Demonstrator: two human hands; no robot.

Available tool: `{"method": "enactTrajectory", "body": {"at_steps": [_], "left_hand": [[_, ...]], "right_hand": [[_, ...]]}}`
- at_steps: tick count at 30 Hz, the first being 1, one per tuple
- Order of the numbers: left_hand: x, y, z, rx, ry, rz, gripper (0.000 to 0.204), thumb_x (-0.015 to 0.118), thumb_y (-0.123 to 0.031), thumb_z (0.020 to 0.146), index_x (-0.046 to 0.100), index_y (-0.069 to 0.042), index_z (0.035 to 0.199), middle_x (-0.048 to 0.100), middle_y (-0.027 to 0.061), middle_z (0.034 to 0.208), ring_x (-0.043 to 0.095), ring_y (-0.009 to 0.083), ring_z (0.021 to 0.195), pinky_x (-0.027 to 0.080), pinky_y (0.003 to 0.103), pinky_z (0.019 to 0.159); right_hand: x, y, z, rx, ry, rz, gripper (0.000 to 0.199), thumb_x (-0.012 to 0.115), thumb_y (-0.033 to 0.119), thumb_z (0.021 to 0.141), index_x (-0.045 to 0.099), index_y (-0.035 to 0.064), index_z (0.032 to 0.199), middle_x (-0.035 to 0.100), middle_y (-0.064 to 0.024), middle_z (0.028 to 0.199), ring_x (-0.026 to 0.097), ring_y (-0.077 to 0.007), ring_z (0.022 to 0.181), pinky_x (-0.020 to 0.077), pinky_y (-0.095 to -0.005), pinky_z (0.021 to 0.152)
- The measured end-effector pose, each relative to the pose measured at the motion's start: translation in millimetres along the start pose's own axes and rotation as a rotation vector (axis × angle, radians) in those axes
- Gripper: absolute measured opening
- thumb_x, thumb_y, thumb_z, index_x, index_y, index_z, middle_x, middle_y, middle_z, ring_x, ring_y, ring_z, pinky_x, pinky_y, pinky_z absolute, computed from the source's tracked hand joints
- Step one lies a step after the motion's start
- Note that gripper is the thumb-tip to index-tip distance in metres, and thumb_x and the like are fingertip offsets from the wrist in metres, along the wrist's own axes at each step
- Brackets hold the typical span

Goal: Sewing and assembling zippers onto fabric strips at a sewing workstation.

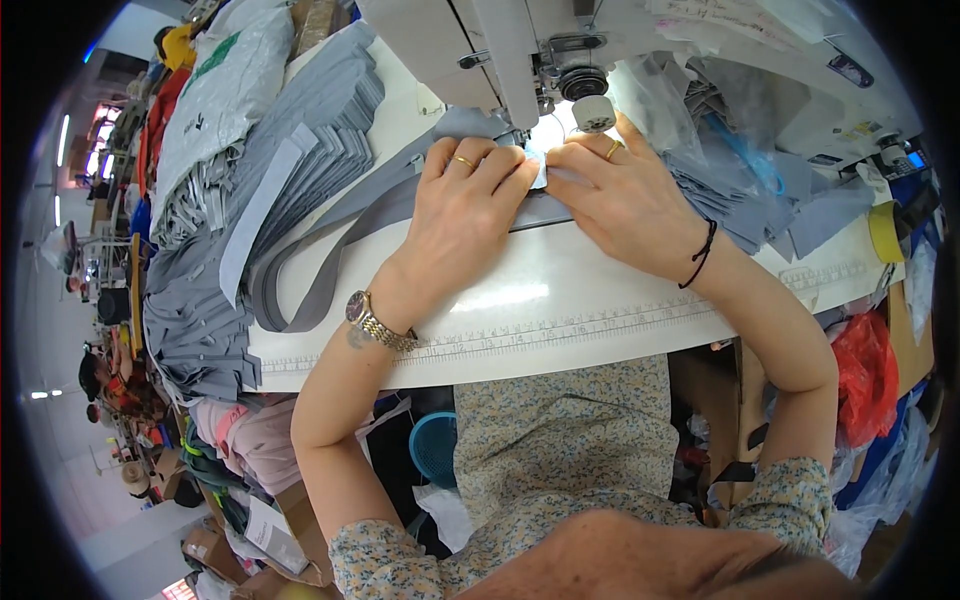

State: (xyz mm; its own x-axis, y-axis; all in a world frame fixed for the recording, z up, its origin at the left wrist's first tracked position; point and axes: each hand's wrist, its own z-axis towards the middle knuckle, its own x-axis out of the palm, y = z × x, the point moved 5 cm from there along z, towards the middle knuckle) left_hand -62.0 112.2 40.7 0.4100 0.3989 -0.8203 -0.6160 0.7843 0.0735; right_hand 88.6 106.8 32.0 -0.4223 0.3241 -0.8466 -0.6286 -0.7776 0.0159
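Observation:
At the sewing machine (508, 60), both my hands meet just in front of the lit needle area. Between them shows a small light-blue piece of fabric (538, 170). My left hand (468, 195) is closed, its thumb and fingers pinching the left side of this piece. From the other side my right hand (622, 200), also closed, pinches its right edge; the fingertips partly hide it. Grey fabric strips (385, 195) run from under the machine head past my left hand and loop on the white table (530, 300).
Stacks of cut grey fabric (320, 160) fill the table's left side. More grey pieces (730, 200) and clear plastic lie right, near a yellow tape roll (884, 232). A printed ruler strip (540, 335) follows the front edge. A red plastic bag (866, 380) hangs lower right.

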Motion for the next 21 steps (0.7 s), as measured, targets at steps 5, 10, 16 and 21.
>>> {"method": "enactTrajectory", "body": {"at_steps": [5,10,16,21], "left_hand": [[-1.1,0.7,-1.5,0.008,0.0,-0.037,0.026,0.063,-0.005,0.076,0.068,-0.003,0.102,0.065,0.0042,0.101,0.059,0.0216,0.097,0.043,0.037,0.089],[-1.1,-1.0,-0.7,0.003,0.006,-0.029,0.027,0.062,-0.006,0.076,0.067,-0.002,0.102,0.065,0.0047,0.101,0.059,0.0218,0.097,0.044,0.037,0.089],[0.7,0.2,1.4,0.009,-0.009,-0.039,0.026,0.062,-0.006,0.076,0.067,-0.002,0.101,0.066,0.005,0.101,0.061,0.0224,0.094,0.045,0.036,0.088],[-0.7,1.1,6.2,0.018,-0.016,-0.081,0.021,0.062,-0.007,0.076,0.066,-0.002,0.096,0.064,0.0074,0.094,0.062,0.0242,0.089,0.049,0.037,0.084]], "right_hand": [[-2.0,0.6,0.5,0.023,0.019,0.03,0.021,0.064,0.009,0.078,0.071,0.0077,0.098,0.056,-0.0019,0.102,0.058,-0.0196,0.11,0.034,-0.0528,0.113],[-2.4,-0.4,0.2,0.034,0.035,0.036,0.021,0.066,0.009,0.077,0.071,0.0081,0.098,0.056,-0.0024,0.101,0.058,-0.0205,0.108,0.0341,-0.0525,0.113],[-2.8,-3.1,0.1,0.03,0.034,0.041,0.022,0.068,0.009,0.076,0.071,0.0078,0.097,0.056,-0.0026,0.1,0.059,-0.0208,0.106,0.0344,-0.0515,0.113],[-3.9,-4.8,1.2,-0.003,0.043,0.021,0.022,0.07,0.013,0.077,0.07,0.0079,0.098,0.057,-0.0032,0.101,0.059,-0.0215,0.106,0.0343,-0.0523,0.112]]}}
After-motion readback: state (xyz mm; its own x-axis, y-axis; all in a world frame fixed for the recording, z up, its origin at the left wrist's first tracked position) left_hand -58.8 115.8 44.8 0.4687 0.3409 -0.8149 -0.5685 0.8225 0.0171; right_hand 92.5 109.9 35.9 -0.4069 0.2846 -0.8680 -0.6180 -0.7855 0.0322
